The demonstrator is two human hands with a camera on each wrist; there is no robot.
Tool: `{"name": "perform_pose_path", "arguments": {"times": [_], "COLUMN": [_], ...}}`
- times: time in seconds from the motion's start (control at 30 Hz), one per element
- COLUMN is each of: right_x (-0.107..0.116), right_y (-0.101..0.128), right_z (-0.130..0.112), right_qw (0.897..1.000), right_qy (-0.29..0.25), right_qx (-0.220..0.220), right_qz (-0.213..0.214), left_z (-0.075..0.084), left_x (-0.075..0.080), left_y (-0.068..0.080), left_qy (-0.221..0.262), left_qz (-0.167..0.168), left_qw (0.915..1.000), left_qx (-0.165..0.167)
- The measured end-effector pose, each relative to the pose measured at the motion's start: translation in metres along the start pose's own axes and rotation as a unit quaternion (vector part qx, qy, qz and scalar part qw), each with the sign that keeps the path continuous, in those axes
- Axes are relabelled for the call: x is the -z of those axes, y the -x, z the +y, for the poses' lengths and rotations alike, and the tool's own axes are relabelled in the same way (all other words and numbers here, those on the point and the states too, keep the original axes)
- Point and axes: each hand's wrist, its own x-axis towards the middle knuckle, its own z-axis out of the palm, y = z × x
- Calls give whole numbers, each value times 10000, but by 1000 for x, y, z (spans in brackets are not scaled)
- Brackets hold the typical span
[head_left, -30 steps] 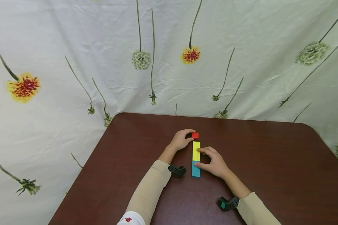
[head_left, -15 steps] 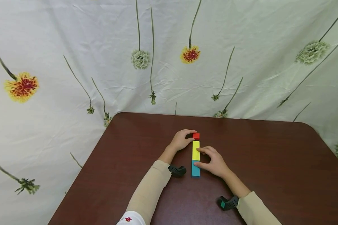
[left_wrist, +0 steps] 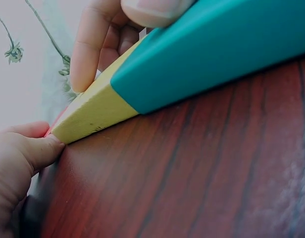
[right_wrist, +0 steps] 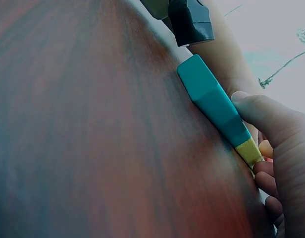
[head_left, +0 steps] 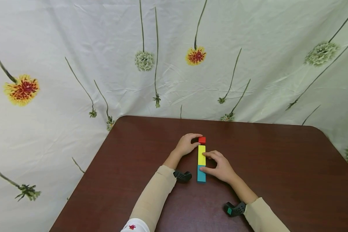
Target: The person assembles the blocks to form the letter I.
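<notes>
In the head view a yellow block point(head_left: 201, 157) and a blue block point(head_left: 201, 175) lie end to end in one line. A small red block point(head_left: 202, 140) continues the line at the far end. My left hand point(head_left: 187, 143) pinches this red block between thumb and index finger; its thumb reaches the yellow block's end in the left wrist view. My right hand point(head_left: 220, 166) comes from the right, its thumb resting on the blue block point(right_wrist: 214, 101) and its index finger touching the yellow one. From the right wrist, most of the red block is hidden behind fingers.
The blocks lie on a dark reddish-brown table point(head_left: 278, 161) with rounded far corners. Behind it hangs a white cloth point(head_left: 174, 74) with printed flowers. A black wrist device sits on the left wrist point(head_left: 182, 176) and another black device point(head_left: 234, 209) on the right.
The red block and my left fingertips have shifted slightly right, bringing it in line with the yellow block. During the last half second almost nothing moves.
</notes>
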Motion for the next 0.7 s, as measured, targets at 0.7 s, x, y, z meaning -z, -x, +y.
{"name": "perform_pose_path", "arguments": {"times": [0.7], "right_x": [0], "right_y": [0], "right_z": [1], "right_qw": [10000], "right_qy": [6], "right_qx": [46], "right_qz": [6], "left_z": [-2], "left_x": [4], "left_y": [1], "left_qy": [244], "left_qz": [-67], "left_qw": [9997], "left_qx": [-18]}}
